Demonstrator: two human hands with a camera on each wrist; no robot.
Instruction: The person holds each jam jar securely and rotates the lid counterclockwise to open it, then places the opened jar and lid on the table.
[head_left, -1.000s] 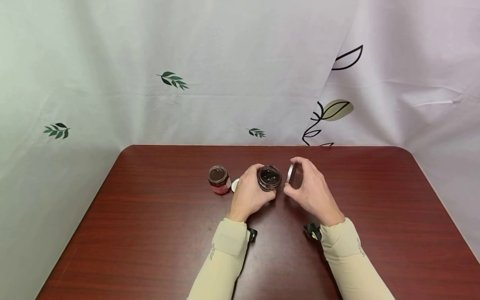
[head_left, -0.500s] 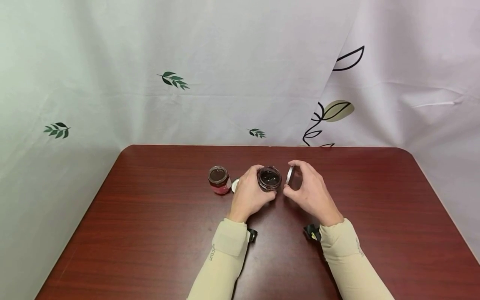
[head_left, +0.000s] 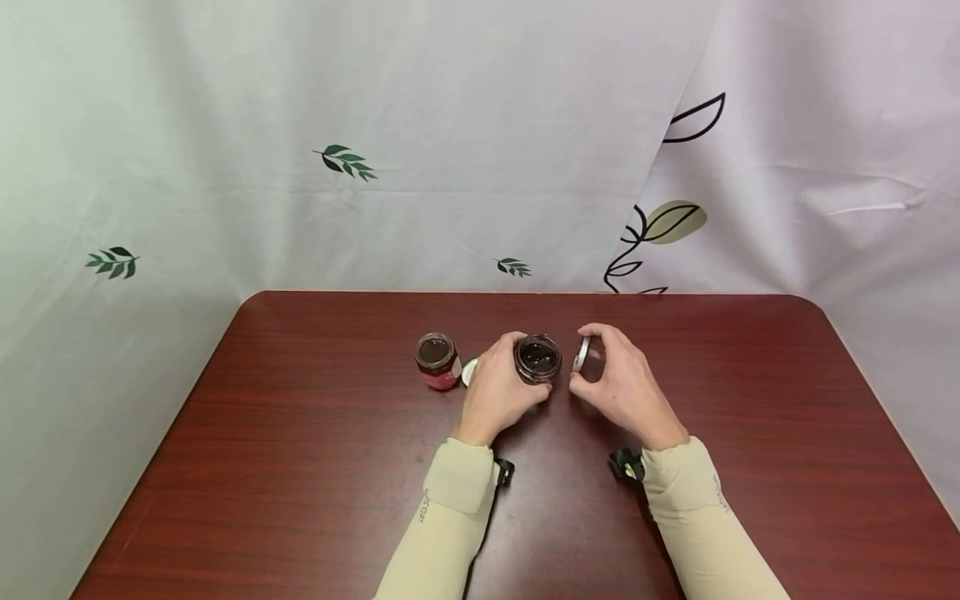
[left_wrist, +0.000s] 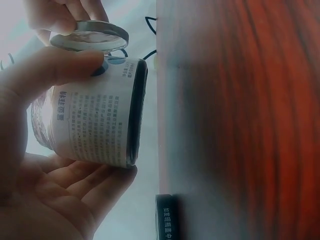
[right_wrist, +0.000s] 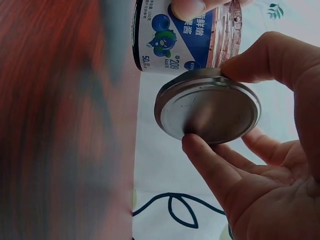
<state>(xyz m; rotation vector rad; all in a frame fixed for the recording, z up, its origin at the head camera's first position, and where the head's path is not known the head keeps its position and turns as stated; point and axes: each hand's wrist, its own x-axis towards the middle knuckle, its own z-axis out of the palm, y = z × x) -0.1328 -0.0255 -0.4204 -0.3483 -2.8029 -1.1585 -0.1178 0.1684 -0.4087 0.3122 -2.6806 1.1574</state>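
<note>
My left hand (head_left: pixel 498 387) grips an uncapped glass jar of dark jam (head_left: pixel 537 357), thumb on one side and fingers round the other. Its label (right_wrist: pixel 175 42) has a blueberry picture on blue and white. In the left wrist view the jar appears raised above the tabletop. Just right of the jar, my right hand (head_left: pixel 626 383) pinches a silver metal lid (right_wrist: pixel 212 112) by its rim between thumb and fingers. The lid is tipped nearly on edge, apart from the jar mouth.
Left of the hands stands a second lidless jar (head_left: pixel 438 360) with dark contents and a red label. A pale lid (head_left: pixel 469 372) lies beside it, partly hidden by my left hand. The reddish-brown table (head_left: pixel 315 467) ends at a white patterned cloth (head_left: pixel 450 167).
My right hand has come slightly nearer to me, and the lid in it has turned a little. The left hand and its jar have hardly moved.
</note>
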